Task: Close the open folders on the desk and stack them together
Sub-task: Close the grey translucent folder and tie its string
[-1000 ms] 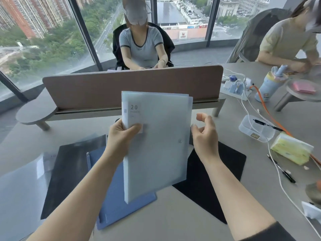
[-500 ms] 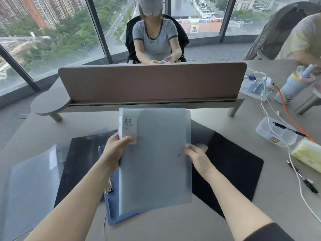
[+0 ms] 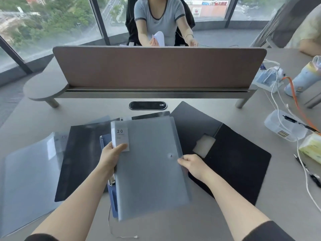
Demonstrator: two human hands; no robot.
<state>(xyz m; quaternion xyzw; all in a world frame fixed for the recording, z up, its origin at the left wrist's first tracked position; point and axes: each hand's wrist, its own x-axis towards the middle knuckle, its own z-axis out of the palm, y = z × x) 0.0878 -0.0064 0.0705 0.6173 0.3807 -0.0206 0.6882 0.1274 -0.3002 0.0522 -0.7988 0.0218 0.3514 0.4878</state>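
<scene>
Holding: a closed grey translucent folder (image 3: 149, 169) between both hands, low over the middle of the bench (image 3: 173, 228).
Left hand (image 3: 111, 157): my grip is clamped on the folder's left edge — thumb pressed over the white label marked "20" near the top corner.
Right hand (image 3: 194, 166): my grip pinches the folder's right edge, just below its small snap button, fingers curled under.
Grey folder: flat-faced and slightly tilted, lying over a blue folder (image 3: 111, 197) whose left strip and metal clip show beside it; whether the two touch I cannot tell.
Black folder, left (image 3: 81, 159): spread flat on the bench under the blue one.
Clear folder (image 3: 29, 180): lying open at the far left, its edge tucked beside the left black folder.
Black folder, right (image 3: 231, 159): open and flat on the bench, just beside my right hand — a pale square card sits in its inner pocket.
Divider screen (image 3: 156, 66): brown, upright across the bench beyond the folders.
Right side of bench: a clear plastic box (image 3: 284, 126) with a pen across it, white cables and a tissue pack (image 3: 311, 147), well apart from the folders.
</scene>
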